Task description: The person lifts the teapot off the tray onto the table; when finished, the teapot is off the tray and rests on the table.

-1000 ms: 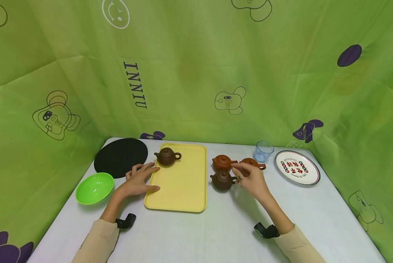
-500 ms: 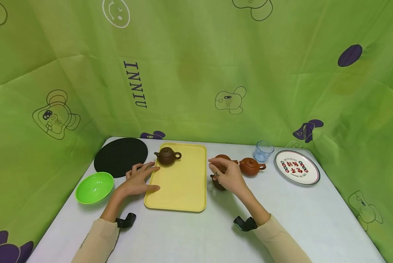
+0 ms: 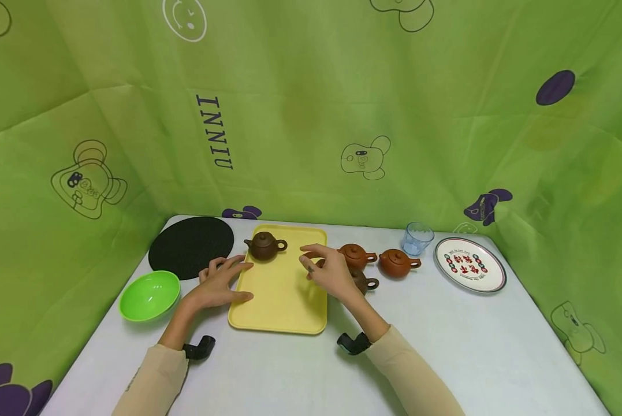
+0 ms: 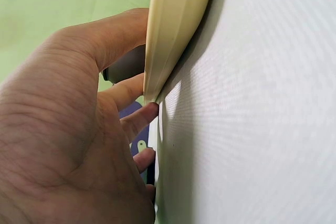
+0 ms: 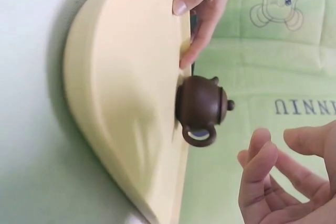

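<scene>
My left hand [image 3: 219, 287] rests at the left edge of a yellow tray [image 3: 276, 315], its spread thumb and fingers reaching over the rim [image 4: 157, 35]. A dark brown teapot [image 3: 263, 247] stands upright at the tray's back left corner, handle to the right. Above the tray's right side is my right hand [image 3: 332, 274], fingers loosely bent; the right wrist view shows nothing between thumb and fingertips [image 5: 261, 158]. To the right of the tray stand a second dark brown teapot [image 3: 361, 281], partly hidden by the right hand, and two reddish-brown teapots [image 3: 354, 255] [image 3: 396, 263].
At the left lie a round black mat [image 3: 188, 247] and a bright green bowl [image 3: 149, 296]. A blue glass [image 3: 416, 240] and a white patterned plate [image 3: 469, 283] stand at the back right. Green printed cloth [image 3: 290, 115] walls in the white table [image 3: 290, 375].
My right hand has moved left, from beside the right reddish-brown teapot, past the others, to over the tray. The left hand, tray and teapots have stayed in place.
</scene>
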A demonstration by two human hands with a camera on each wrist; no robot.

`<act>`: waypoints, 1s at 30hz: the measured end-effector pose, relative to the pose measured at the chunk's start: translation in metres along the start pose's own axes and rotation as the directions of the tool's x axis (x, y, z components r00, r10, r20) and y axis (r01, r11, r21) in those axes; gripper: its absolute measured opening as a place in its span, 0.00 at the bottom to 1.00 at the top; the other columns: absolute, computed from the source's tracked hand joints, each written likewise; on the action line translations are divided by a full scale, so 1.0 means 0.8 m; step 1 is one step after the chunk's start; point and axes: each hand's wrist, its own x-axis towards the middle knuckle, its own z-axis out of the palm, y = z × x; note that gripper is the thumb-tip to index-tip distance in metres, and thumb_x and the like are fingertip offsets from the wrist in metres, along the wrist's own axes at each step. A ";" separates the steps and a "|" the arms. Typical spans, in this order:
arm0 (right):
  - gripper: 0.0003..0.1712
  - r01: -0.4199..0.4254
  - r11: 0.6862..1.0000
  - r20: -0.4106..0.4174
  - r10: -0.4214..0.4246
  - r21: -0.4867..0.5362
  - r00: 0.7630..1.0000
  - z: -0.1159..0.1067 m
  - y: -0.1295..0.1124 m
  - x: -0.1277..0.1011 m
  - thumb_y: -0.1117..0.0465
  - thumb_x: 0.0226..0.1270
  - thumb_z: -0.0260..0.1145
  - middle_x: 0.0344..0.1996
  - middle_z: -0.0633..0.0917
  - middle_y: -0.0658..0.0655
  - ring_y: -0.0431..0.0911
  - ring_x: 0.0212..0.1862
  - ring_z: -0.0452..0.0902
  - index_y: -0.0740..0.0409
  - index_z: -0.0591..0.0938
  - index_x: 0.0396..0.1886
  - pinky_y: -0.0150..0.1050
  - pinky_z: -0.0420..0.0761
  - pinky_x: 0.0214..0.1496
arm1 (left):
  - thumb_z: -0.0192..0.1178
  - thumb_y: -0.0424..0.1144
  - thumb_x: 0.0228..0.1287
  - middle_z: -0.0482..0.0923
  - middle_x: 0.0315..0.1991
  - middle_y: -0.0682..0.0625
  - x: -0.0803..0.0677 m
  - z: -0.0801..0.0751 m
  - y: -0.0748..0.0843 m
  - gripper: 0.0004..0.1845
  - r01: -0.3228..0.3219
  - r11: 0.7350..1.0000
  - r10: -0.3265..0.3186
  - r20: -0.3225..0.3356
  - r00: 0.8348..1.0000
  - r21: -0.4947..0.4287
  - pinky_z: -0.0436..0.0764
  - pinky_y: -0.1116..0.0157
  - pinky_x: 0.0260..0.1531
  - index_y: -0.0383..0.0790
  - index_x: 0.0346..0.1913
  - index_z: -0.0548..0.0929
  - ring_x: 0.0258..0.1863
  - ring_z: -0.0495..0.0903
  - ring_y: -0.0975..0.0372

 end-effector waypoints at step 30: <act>0.23 -0.146 0.986 0.046 0.142 0.084 0.989 0.077 0.034 0.086 0.56 0.82 0.63 0.46 0.92 0.69 0.45 0.21 0.85 0.56 0.81 0.71 0.32 0.79 0.21 | 0.73 0.57 0.60 0.59 0.83 0.38 0.002 0.003 -0.005 0.43 0.004 1.000 -0.004 0.009 1.000 0.014 0.50 0.32 0.60 0.45 0.76 0.74 0.77 0.48 0.34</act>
